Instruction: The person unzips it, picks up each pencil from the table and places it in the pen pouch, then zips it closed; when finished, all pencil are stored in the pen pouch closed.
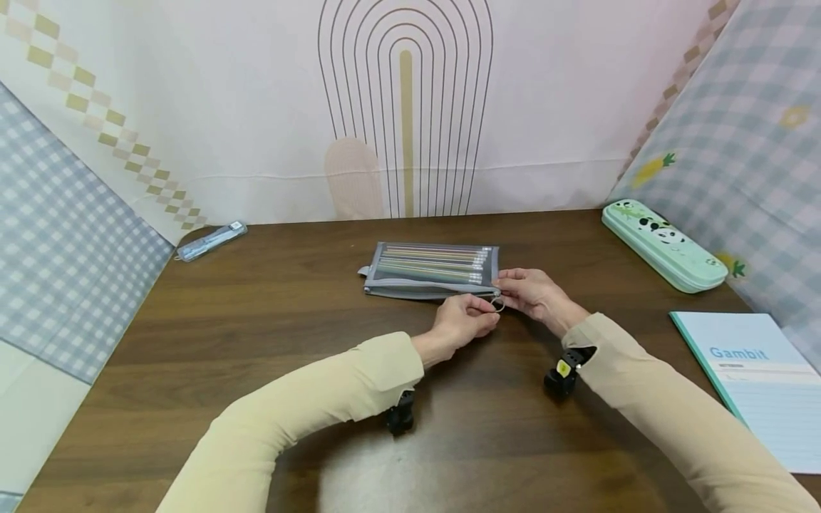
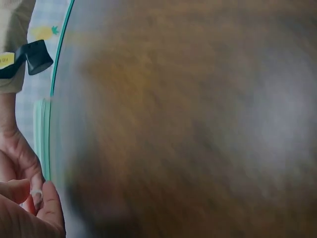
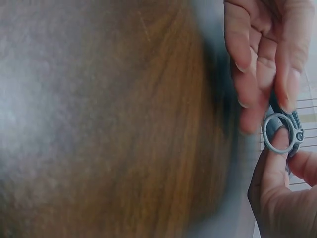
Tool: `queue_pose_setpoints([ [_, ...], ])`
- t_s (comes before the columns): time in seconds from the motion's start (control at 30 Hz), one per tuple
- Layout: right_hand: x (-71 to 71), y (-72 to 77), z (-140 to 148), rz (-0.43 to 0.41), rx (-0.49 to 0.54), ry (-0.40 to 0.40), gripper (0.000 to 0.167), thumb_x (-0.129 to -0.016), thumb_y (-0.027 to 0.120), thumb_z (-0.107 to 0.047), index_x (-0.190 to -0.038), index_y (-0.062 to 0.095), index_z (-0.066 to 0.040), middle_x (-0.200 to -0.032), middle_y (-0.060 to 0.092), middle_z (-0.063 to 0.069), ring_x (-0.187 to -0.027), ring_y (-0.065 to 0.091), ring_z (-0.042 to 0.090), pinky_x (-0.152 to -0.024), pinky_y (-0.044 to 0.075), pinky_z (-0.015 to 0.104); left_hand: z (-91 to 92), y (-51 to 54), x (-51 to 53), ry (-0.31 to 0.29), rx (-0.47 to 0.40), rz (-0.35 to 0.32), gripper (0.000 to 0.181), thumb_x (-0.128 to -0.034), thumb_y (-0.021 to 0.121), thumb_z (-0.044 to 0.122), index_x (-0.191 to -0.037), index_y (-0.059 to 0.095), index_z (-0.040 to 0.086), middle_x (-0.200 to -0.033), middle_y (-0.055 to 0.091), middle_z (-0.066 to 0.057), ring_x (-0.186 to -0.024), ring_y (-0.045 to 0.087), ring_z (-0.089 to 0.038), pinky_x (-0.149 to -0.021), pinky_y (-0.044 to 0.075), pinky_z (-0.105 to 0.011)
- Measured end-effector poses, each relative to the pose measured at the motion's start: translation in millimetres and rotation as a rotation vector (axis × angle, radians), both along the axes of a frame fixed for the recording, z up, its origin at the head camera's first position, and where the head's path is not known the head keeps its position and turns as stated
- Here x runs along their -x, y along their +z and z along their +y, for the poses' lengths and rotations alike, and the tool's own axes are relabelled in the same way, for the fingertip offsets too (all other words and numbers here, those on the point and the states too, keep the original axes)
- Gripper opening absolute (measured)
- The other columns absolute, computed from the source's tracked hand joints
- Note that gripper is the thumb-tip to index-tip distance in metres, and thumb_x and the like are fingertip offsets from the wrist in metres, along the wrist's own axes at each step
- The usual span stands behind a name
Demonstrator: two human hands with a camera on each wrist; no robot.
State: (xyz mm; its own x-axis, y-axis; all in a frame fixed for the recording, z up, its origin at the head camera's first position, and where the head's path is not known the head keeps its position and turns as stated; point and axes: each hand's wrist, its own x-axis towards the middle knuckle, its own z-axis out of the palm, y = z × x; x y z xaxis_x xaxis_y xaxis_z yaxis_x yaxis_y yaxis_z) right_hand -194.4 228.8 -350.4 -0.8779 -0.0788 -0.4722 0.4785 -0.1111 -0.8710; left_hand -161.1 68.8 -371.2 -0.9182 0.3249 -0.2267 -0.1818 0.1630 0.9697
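A grey see-through pencil pouch (image 1: 399,291) lies at the middle back of the table with several pencils (image 1: 430,263) inside. Its zipped edge faces me and gapes a little. At the right end of the zipper is a metal pull ring (image 3: 266,135). My right hand (image 1: 535,293) pinches the pouch's near right corner, with a fingertip behind the ring in the right wrist view. My left hand (image 1: 458,322) is right by the ring. In the right wrist view its thumb and fingers stand apart just above the ring; whether they touch it I cannot tell.
A green panda-print pencil case (image 1: 667,246) stands at the back right. Nearer on that side lies a notebook (image 1: 763,385) with a green spine. A small blue packet (image 1: 212,241) is at the back left. Patterned cloth (image 1: 256,107) closes off the back and sides.
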Motion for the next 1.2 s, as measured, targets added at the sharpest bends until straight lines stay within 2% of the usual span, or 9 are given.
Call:
queue_pose_setpoints([
  [0.2, -2.2, 0.4, -2, 0.004, 0.006, -0.013, 0.010, -0.094, 0.049, 0.001, -0.104, 0.046, -0.002, -0.070, 0.063, -0.002, -0.057, 0.060, 0.003, -0.054, 0.053, 0.014, 3.8, 2.0, -3.0, 0.016, 0.030, 0.067, 0.013, -0.0809, 0.072, 0.003, -0.093, 0.067, 0.002, -0.085, 0.071, -0.008, -0.066, 0.062, -0.005, -0.061, 0.056, -0.019],
  [0.37, -3.3, -0.7, -2, 0.009, 0.034, -0.014, 0.011, -0.095, 0.048, 0.001, -0.104, 0.046, -0.002, -0.071, 0.063, -0.002, -0.060, 0.061, 0.003, -0.056, 0.054, 0.015, 1.6, 3.0, -1.4, 0.031, 0.006, 0.094, 0.016, -0.0785, 0.074, 0.002, -0.093, 0.067, 0.003, -0.083, 0.071, -0.007, -0.067, 0.063, -0.006, -0.061, 0.056, -0.020],
  [0.5, -3.9, -2.7, -1, 0.011, 0.062, -0.008, 0.012, -0.095, 0.048, 0.001, -0.105, 0.045, -0.002, -0.073, 0.064, -0.002, -0.064, 0.063, 0.005, -0.061, 0.056, 0.017, -2.0, 2.6, 3.0, 0.078, -0.061, 0.058, 0.011, -0.0836, 0.070, 0.006, -0.093, 0.067, 0.001, -0.083, 0.071, -0.011, -0.065, 0.066, -0.011, -0.062, 0.058, -0.025],
  [0.6, -4.4, -3.6, -2, 0.016, 0.069, -0.013, 0.012, -0.095, 0.048, 0.002, -0.106, 0.045, -0.001, -0.073, 0.064, -0.001, -0.065, 0.063, 0.005, -0.062, 0.056, 0.017, -5.2, 2.0, 6.5, 0.109, -0.099, 0.014, 0.012, -0.0875, 0.066, 0.009, -0.093, 0.068, -0.001, -0.083, 0.071, -0.014, -0.061, 0.065, -0.009, -0.061, 0.059, -0.025],
  [0.9, -5.0, -2.1, -3, 0.046, 0.058, -0.050, 0.013, -0.093, 0.050, 0.004, -0.105, 0.046, -0.001, -0.073, 0.062, -0.001, -0.064, 0.062, 0.006, -0.062, 0.056, 0.018, -23.1, -1.5, 12.9, 0.116, -0.082, -0.055, 0.019, -0.0910, 0.063, 0.013, -0.097, 0.068, -0.004, -0.084, 0.072, -0.016, -0.057, 0.063, -0.006, -0.059, 0.058, -0.022],
  [1.07, -4.9, 0.9, 8, 0.031, 0.048, -0.063, 0.013, -0.094, 0.050, 0.002, -0.106, 0.046, -0.002, -0.076, 0.061, 0.000, -0.065, 0.063, 0.006, -0.063, 0.056, 0.018, -45.1, -4.6, 20.7, 0.144, -0.048, -0.071, 0.022, -0.0915, 0.062, 0.015, -0.099, 0.068, -0.005, -0.082, 0.072, -0.013, -0.057, 0.063, -0.004, -0.059, 0.057, -0.021],
  [1.2, -3.8, 3.8, 15, 0.025, 0.037, -0.058, 0.014, -0.094, 0.050, 0.000, -0.107, 0.048, -0.004, -0.078, 0.062, -0.001, -0.067, 0.063, 0.007, -0.065, 0.057, 0.018, -66.4, -2.9, 29.0, 0.157, -0.030, -0.082, 0.022, -0.0914, 0.062, 0.014, -0.101, 0.068, -0.005, -0.076, 0.071, -0.008, -0.057, 0.063, -0.004, -0.057, 0.056, -0.019],
])
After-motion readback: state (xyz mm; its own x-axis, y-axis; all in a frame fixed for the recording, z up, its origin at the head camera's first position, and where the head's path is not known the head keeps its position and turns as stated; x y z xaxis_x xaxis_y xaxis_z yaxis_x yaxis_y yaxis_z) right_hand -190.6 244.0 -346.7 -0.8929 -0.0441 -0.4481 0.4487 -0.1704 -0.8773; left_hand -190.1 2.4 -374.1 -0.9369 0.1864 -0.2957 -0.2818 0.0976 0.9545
